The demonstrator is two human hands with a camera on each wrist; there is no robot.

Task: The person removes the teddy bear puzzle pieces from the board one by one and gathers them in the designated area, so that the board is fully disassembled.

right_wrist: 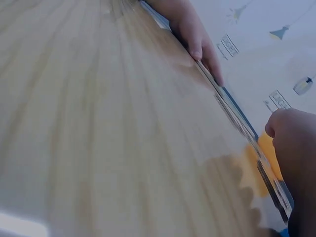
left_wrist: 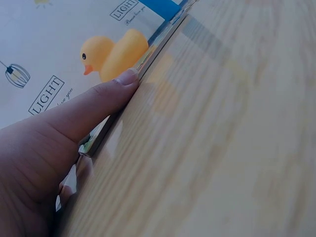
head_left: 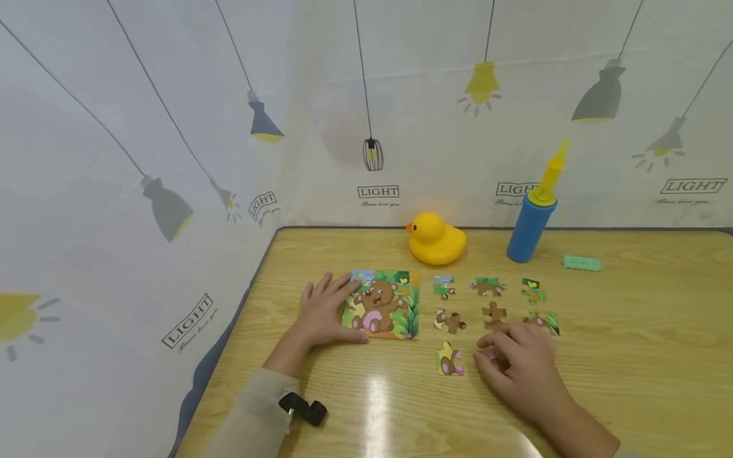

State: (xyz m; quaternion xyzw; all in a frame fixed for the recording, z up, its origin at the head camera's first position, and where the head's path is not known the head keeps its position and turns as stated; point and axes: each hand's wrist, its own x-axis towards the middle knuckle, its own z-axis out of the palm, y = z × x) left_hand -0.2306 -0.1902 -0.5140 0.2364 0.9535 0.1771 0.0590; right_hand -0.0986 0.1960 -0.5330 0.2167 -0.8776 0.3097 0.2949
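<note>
My left hand (head_left: 325,315) lies at the left side of a square bear picture (head_left: 383,305), fingers spread and straight. Its thumb (left_wrist: 106,98) lies along the near edge of the picture, as the left wrist view shows. My right hand (head_left: 523,369) pinches a small puzzle piece (head_left: 499,361) between curled fingers and thumb, low over the table, partly hiding it. Beside it lies a yellow, brown and pink puzzle piece (head_left: 448,360). Beyond are a brown piece (head_left: 494,314), a bear-face piece (head_left: 449,320) and a green-and-brown piece (head_left: 550,322), partly covered by the hand.
Farther back lie three more puzzle pieces, one being a green-topped piece (head_left: 488,286). A yellow rubber duck (head_left: 436,240), a blue hand pump (head_left: 531,229) with a yellow nozzle and a mint-green block (head_left: 581,263) stand near the wall on the wooden table (head_left: 647,356).
</note>
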